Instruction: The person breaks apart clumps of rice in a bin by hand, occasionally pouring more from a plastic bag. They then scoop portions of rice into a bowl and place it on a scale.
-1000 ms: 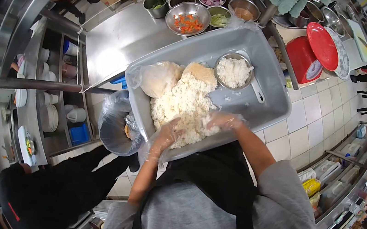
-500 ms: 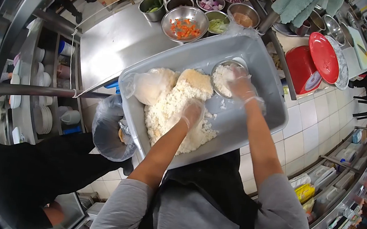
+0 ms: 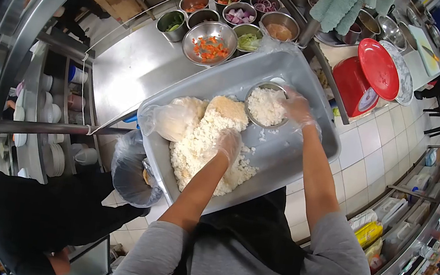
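White cooked rice (image 3: 192,156) is heaped in the left half of a large grey tub (image 3: 277,170). My left hand (image 3: 227,143), in a clear plastic glove, is against the right side of the heap, its fingers partly hidden by rice. A round metal bowl (image 3: 248,109) full of rice sits in the tub's upper right part. My gloved right hand (image 3: 298,109) grips that bowl by its right rim. Beside the heap, at the tub's left end, lies a clear plastic bag (image 3: 169,120) with pale contents. A tan grainy mound (image 3: 228,111) tops the rice.
Several metal containers of cut vegetables and a wide bowl of orange pieces (image 3: 190,47) stand beyond the tub. A red scale (image 3: 352,85) is at the right. A lined bin (image 3: 129,173) stands left of the tub, near a person in black (image 3: 37,219).
My right hand has gone from over the rice in the bowl to the bowl's right rim. The rice in the bowl is now in full view. My left hand stays at the heap.
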A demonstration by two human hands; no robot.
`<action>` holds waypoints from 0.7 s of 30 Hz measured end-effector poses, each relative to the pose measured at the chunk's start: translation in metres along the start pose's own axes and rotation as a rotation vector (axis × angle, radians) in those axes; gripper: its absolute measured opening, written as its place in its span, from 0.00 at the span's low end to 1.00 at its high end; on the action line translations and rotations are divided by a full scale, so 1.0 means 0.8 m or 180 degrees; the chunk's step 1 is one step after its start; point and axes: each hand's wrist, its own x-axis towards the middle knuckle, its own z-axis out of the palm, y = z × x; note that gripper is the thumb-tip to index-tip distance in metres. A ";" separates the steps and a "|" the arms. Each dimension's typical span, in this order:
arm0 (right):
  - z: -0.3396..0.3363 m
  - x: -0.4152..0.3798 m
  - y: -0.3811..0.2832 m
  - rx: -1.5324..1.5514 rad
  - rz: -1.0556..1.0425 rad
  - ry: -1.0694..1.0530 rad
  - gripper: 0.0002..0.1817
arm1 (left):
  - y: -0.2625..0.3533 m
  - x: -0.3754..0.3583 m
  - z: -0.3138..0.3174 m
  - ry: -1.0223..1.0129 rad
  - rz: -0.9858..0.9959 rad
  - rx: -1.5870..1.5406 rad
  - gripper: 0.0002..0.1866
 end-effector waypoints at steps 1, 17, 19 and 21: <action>0.001 -0.004 0.007 0.0003 0.0008 -0.0002 0.17 | -0.003 -0.001 -0.007 -0.0078 0.0083 -0.0184 0.13; 0.077 -0.002 0.167 -0.2867 -0.0341 -0.0137 0.08 | -0.006 -0.018 -0.010 0.0134 0.0219 -0.0877 0.09; 0.070 -0.008 0.140 -0.3027 -0.0730 -0.0278 0.10 | -0.017 -0.027 -0.012 0.0218 0.0305 -0.1337 0.08; 0.059 -0.019 0.086 -0.2341 -0.0094 0.0611 0.08 | -0.011 -0.029 0.016 0.0348 0.0180 -0.1216 0.09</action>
